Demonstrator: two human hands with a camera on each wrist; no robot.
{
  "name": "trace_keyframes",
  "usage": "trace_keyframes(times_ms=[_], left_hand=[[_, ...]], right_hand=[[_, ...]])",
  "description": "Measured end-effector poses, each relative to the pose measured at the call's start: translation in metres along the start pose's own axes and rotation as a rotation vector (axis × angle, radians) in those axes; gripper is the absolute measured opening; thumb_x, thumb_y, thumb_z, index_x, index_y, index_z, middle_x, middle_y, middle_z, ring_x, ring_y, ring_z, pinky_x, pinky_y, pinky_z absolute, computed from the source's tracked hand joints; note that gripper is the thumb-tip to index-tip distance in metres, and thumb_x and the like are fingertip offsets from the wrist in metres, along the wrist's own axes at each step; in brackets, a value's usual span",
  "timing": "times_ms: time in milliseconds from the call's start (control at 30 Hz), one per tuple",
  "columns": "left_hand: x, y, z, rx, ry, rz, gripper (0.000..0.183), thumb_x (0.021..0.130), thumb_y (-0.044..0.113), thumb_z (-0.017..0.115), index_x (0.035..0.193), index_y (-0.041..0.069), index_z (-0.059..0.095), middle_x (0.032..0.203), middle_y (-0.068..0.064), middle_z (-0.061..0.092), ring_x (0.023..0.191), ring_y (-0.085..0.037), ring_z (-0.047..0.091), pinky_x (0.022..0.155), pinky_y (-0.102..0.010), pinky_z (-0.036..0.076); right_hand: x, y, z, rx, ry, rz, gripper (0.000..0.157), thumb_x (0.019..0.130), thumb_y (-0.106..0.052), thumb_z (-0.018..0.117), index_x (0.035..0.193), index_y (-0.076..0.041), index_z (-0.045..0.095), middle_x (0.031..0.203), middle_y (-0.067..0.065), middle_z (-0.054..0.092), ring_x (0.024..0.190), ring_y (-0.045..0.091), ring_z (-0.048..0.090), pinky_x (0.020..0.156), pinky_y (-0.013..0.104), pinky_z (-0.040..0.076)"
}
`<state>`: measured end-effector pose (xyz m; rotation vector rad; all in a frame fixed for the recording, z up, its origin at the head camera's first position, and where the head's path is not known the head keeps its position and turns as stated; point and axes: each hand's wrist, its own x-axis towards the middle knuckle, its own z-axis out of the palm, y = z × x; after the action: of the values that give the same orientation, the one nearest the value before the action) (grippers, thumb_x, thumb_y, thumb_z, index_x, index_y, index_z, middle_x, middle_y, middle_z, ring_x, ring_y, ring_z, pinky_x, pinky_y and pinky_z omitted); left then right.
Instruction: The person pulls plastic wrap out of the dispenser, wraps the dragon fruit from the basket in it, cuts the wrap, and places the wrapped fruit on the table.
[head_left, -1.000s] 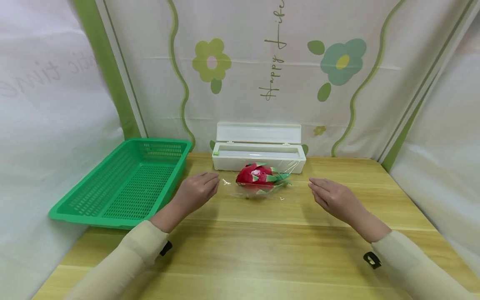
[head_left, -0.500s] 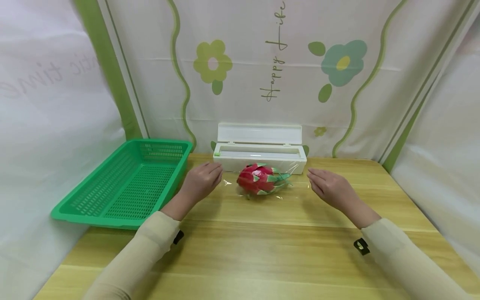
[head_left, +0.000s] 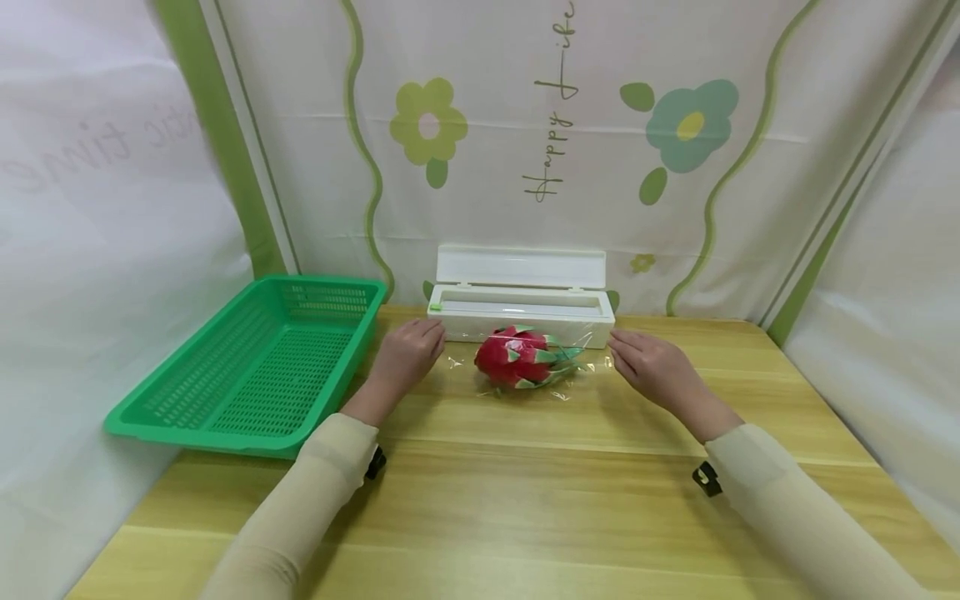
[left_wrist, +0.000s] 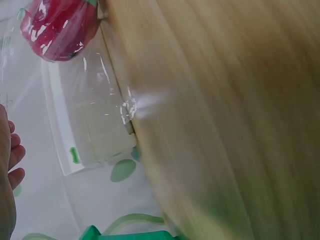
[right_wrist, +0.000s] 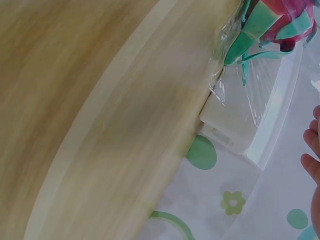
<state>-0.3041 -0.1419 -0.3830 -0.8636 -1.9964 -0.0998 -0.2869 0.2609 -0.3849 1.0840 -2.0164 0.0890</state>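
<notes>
A red dragon fruit point(head_left: 513, 358) with green leafy tips lies at the back of the table, in front of a long white box point(head_left: 459, 330). Clear cling film point(head_left: 455, 362) spreads across the fruit and glints on either side of it. My left hand point(head_left: 408, 354) pinches the film's left side, near the box's left corner. On the other side my right hand point(head_left: 654, 368) pinches it near the box's right end. The left wrist view shows the film wrinkled over the fruit point(left_wrist: 60, 32). Most of each hand is cut off in the wrist views.
The white box's lid point(head_left: 521, 267) stands raised, and a small green slider point(head_left: 436, 307) sits at its left. Left of my left hand is a green plastic basket point(head_left: 341, 362) with slotted walls. A printed curtain point(head_left: 487, 208) rises behind the wooden table point(head_left: 525, 500).
Both hands have moved forward and slightly inward, toward the box. The film's edge that crossed the fruit's front has shifted back over it. Fruit, box and basket stay in place.
</notes>
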Motion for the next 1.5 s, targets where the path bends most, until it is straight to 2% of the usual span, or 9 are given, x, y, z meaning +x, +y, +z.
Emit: trace_keyframes(times_ms=[200, 533, 700, 933, 1067, 1167, 1267, 1367, 1500], left_hand=[[-0.007, -0.006, 0.008, 0.011, -0.022, -0.037, 0.015, 0.08, 0.009, 0.058, 0.086, -0.001, 0.068, 0.093, -0.012, 0.065, 0.079, -0.025, 0.062, 0.071, -0.034, 0.05], [-0.011, -0.011, 0.021, 0.022, -0.019, -0.056, 0.015, 0.08, 0.009, 0.056, 0.083, 0.001, 0.068, 0.092, -0.009, 0.065, 0.079, -0.023, 0.062, 0.072, -0.034, 0.049], [-0.012, -0.011, 0.021, 0.022, -0.017, -0.065, 0.015, 0.08, 0.011, 0.059, 0.085, 0.0, 0.068, 0.092, -0.01, 0.065, 0.079, -0.024, 0.062, 0.072, -0.037, 0.049], [-0.011, -0.011, 0.02, 0.019, -0.048, -0.088, 0.021, 0.077, 0.012, 0.065, 0.094, 0.0, 0.065, 0.1, -0.014, 0.063, 0.09, -0.027, 0.06, 0.078, -0.042, 0.046], [-0.012, -0.01, 0.02, 0.023, -0.026, -0.081, 0.025, 0.075, 0.012, 0.067, 0.097, 0.0, 0.064, 0.103, -0.014, 0.062, 0.091, -0.027, 0.059, 0.077, -0.043, 0.046], [-0.008, -0.005, 0.019, 0.013, -0.025, -0.049, 0.026, 0.076, 0.012, 0.065, 0.099, 0.001, 0.062, 0.107, -0.016, 0.06, 0.096, -0.028, 0.057, 0.081, -0.042, 0.044], [-0.003, 0.003, 0.015, -0.017, -0.069, 0.015, 0.031, 0.078, 0.015, 0.063, 0.106, 0.001, 0.059, 0.116, -0.017, 0.054, 0.106, -0.029, 0.051, 0.089, -0.042, 0.039], [0.003, 0.014, 0.014, -0.065, -0.14, 0.114, 0.045, 0.08, 0.021, 0.063, 0.12, 0.002, 0.052, 0.127, -0.017, 0.046, 0.116, -0.029, 0.042, 0.096, -0.044, 0.03], [0.008, 0.028, 0.016, -0.092, -0.218, 0.27, 0.059, 0.079, 0.031, 0.064, 0.129, 0.005, 0.044, 0.134, -0.014, 0.037, 0.123, -0.029, 0.033, 0.099, -0.044, 0.024]], right_hand=[[0.004, 0.002, 0.008, 0.005, -0.005, 0.009, 0.028, 0.076, -0.006, 0.058, 0.101, 0.004, 0.064, 0.1, 0.018, 0.062, 0.082, 0.032, 0.061, 0.066, 0.042, 0.049], [0.007, 0.008, 0.021, 0.001, -0.017, 0.072, 0.025, 0.078, -0.006, 0.057, 0.1, 0.004, 0.064, 0.102, 0.018, 0.061, 0.085, 0.031, 0.061, 0.065, 0.042, 0.049], [0.008, 0.01, 0.026, -0.008, -0.017, 0.089, 0.024, 0.076, -0.006, 0.06, 0.097, 0.004, 0.065, 0.1, 0.018, 0.062, 0.084, 0.031, 0.061, 0.065, 0.042, 0.049], [0.008, 0.013, 0.032, -0.011, -0.027, 0.13, 0.022, 0.077, -0.008, 0.059, 0.094, 0.004, 0.066, 0.099, 0.019, 0.062, 0.086, 0.032, 0.061, 0.068, 0.041, 0.049], [0.008, 0.015, 0.035, -0.01, -0.015, 0.131, 0.021, 0.076, -0.007, 0.059, 0.093, 0.004, 0.066, 0.098, 0.019, 0.062, 0.085, 0.032, 0.061, 0.067, 0.042, 0.049], [0.007, 0.016, 0.038, -0.009, -0.011, 0.144, 0.021, 0.076, -0.007, 0.058, 0.092, 0.004, 0.066, 0.098, 0.019, 0.062, 0.085, 0.032, 0.061, 0.066, 0.042, 0.049], [0.006, 0.017, 0.039, -0.002, -0.019, 0.162, 0.021, 0.077, -0.008, 0.057, 0.092, 0.003, 0.066, 0.098, 0.018, 0.062, 0.085, 0.032, 0.061, 0.067, 0.042, 0.049], [0.006, 0.018, 0.04, 0.004, -0.031, 0.174, 0.021, 0.078, -0.008, 0.056, 0.092, 0.003, 0.066, 0.099, 0.018, 0.062, 0.086, 0.032, 0.06, 0.068, 0.042, 0.049], [0.006, 0.017, 0.042, 0.005, -0.026, 0.176, 0.021, 0.077, -0.008, 0.056, 0.092, 0.003, 0.066, 0.098, 0.018, 0.063, 0.086, 0.032, 0.06, 0.067, 0.042, 0.049]])
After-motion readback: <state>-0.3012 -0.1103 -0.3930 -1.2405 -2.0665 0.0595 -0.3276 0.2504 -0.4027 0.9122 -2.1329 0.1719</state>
